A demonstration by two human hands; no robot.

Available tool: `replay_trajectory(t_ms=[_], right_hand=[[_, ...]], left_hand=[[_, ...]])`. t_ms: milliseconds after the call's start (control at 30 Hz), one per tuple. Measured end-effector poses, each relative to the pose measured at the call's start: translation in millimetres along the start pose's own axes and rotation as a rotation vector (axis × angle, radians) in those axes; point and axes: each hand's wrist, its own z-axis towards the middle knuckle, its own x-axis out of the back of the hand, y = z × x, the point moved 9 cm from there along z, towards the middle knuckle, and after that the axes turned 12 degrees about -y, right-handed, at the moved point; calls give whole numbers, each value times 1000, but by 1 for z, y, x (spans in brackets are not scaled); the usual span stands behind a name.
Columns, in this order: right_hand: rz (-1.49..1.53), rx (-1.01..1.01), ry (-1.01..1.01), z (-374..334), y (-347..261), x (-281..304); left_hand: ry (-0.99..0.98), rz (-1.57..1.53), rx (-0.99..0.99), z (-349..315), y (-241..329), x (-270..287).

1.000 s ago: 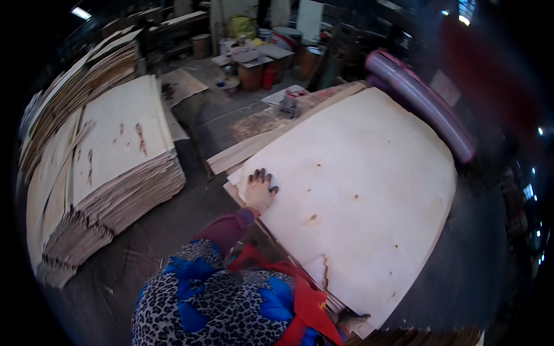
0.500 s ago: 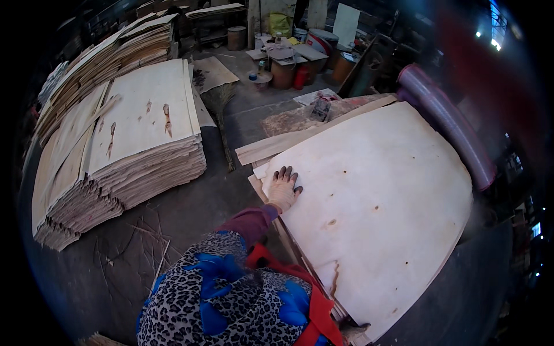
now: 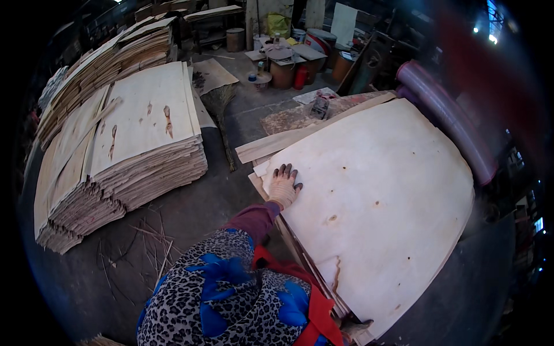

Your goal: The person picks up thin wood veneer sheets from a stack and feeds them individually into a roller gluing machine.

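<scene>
A large pale wood veneer sheet [image 3: 369, 230] with small knots and a crack near its front edge lies on top of a stack of sheets. My left hand [image 3: 284, 185], in a pale glove with dark fingertips, rests flat on the sheet's left margin, fingers spread. Low in the picture, at the sheet's near corner, part of my right hand [image 3: 356, 331] shows against the edge. Its fingers are mostly hidden, so its grip cannot be made out. Sheet edges [image 3: 306, 262] show below the top sheet along its left side.
A thick veneer stack [image 3: 153, 173] stands at the left. A twig broom [image 3: 222, 115] lies on the floor between the stacks, and loose twigs [image 3: 153, 242] lie nearer. Rolled clear plastic film [image 3: 447, 121] lies past the far right corner. Buckets [image 3: 282, 75] stand at the back.
My left hand stays flat at nearly the same spot on the sheet. The view has shifted very slightly; nothing else has visibly moved.
</scene>
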Motion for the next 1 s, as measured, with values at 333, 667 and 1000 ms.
replay_trajectory(t_ms=[333,667,1000], right_hand=[[179,-40,-65,-12,-18,-10],[441,-118,-209,11,20,-20],[8,7,-40,-3,-5,-20]], left_hand=[[8,-16,-12,1,-3,-3],[5,-33,-20,-2,3,6],[16,-12,-21,-2,0,2]])
